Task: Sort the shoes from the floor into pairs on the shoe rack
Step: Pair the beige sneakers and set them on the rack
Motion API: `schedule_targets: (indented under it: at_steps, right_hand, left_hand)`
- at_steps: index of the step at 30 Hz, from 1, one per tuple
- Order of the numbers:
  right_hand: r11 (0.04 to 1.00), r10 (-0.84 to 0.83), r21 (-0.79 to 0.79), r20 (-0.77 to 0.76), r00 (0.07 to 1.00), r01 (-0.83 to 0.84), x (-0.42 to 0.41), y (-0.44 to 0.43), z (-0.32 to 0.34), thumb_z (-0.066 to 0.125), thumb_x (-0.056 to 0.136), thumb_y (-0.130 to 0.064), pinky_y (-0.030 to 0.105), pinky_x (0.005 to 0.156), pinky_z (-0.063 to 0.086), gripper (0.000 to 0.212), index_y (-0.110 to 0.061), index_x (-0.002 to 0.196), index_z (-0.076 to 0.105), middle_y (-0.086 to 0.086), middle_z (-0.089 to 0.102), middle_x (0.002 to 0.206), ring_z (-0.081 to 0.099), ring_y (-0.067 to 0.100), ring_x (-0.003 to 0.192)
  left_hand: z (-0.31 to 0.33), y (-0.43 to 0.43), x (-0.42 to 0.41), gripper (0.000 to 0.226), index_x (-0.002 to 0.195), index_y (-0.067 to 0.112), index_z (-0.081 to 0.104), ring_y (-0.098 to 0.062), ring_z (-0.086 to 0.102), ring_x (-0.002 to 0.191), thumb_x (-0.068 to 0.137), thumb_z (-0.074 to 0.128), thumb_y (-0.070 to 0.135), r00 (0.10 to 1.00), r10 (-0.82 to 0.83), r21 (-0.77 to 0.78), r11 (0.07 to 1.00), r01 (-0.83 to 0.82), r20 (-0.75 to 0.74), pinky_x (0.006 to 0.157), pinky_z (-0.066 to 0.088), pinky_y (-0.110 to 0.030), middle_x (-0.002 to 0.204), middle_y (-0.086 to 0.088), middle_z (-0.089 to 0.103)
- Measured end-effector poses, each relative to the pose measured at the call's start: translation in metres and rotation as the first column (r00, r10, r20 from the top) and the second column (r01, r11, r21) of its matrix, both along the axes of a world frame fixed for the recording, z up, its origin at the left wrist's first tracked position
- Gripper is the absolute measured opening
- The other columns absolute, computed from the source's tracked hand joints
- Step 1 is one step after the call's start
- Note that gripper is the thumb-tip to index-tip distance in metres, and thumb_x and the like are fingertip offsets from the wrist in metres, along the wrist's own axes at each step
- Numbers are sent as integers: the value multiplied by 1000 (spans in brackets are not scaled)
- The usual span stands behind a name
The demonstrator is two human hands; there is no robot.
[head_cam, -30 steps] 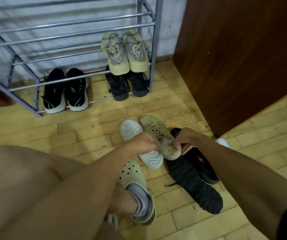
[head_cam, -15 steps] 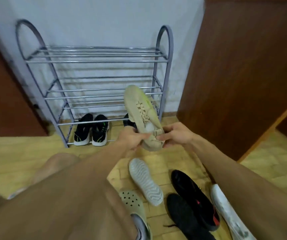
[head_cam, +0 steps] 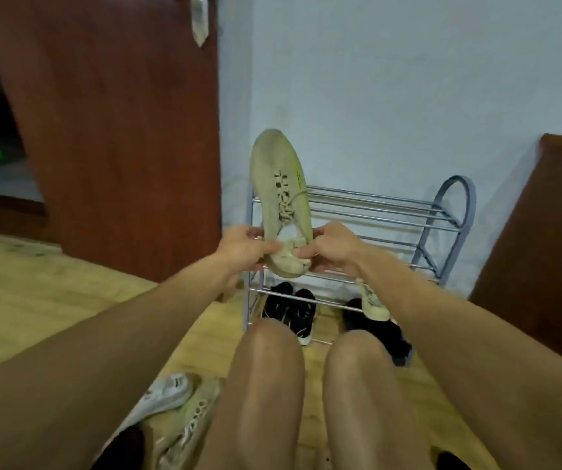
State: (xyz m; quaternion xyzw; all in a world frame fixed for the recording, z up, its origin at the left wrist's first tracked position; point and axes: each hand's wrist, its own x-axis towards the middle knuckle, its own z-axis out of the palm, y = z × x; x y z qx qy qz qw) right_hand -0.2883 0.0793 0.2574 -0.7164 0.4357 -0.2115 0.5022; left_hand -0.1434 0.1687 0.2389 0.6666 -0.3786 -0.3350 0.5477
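Note:
A beige lace-up sneaker (head_cam: 281, 195) is held up in the air, toe pointing upward, in front of the grey metal shoe rack (head_cam: 442, 212). My left hand (head_cam: 245, 247) grips its heel from the left and my right hand (head_cam: 332, 247) grips it from the right. On the rack's low levels sit a black pair with white soles (head_cam: 294, 308), a beige sneaker (head_cam: 372, 301) and a black shoe (head_cam: 381, 330) below it. The upper shelves are bare bars.
My bare knees (head_cam: 269, 351) fill the lower middle. A white shoe (head_cam: 167, 390) and a beige sneaker (head_cam: 194, 418) lie on the wooden floor at lower left. A brown door (head_cam: 120, 130) stands left, and brown furniture (head_cam: 551, 249) stands right of the rack.
Both hands have lifted the beige sneaker from the floor pile up to the height of the rack's top shelves. The view has swung upward and to the left.

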Motion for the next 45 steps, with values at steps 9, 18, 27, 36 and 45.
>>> schedule_targets:
  at_steps: [9, 18, 27, 36, 45]
  right_hand:
    - [996, 90, -3, -213, 973, -93, 138, 54, -66, 74, 73, 4, 39, 67, 59, 30, 9, 102, 67, 19, 71, 91, 67, 30, 77]
    - [971, 127, 234, -376, 918, -38, 194, 75, -210, 74, 78, 0, 31, 54, 53, 14, -2, 83, 61, 9, 64, 74, 60, 15, 57]
    - [877, 97, 470, -384, 918, 104, 157, 48, -318, 77, 72, 1, 42, 80, 59, 44, 0, 114, 65, 16, 69, 111, 67, 28, 99]
    - [820, 6, 524, -414, 910, 233, 125, 35, -352, 81, 70, -6, 35, 66, 59, 46, 1, 113, 64, 18, 68, 111, 68, 31, 95]
    - [796, -12, 550, -403, 915, 252, 113, 39, -349, 82, 67, -1, 49, 75, 60, 51, 3, 114, 63, 19, 67, 114, 66, 34, 99]
  left_hand:
    - [-88, 93, 109, 37, 110, 14, 66, -20, 67, 84, 88, 58, 42, 972, 135, 161, 981, -105, -190, 78, 51, -33, 97, -2, 68]
    - [-243, 160, 156, 39, 123, 10, 57, -23, 63, 100, 92, 55, 33, 930, 306, 576, 805, -139, -204, 88, 47, -35, 118, -6, 62]
    - [-362, 127, 138, 39, 127, 12, 54, -18, 57, 103, 91, 55, 27, 966, 224, 741, 668, -59, -126, 83, 47, -27, 123, -5, 54]
    - [-437, 105, 118, 52, 126, 0, 49, -36, 54, 114, 86, 63, 32, 987, 51, 889, 428, -162, 155, 86, 47, -38, 128, -22, 53]
    - [-438, 98, 124, 35, 107, -5, 58, -29, 66, 85, 84, 67, 20, 987, 162, 906, 417, -68, -1, 67, 58, -36, 101, -19, 66]
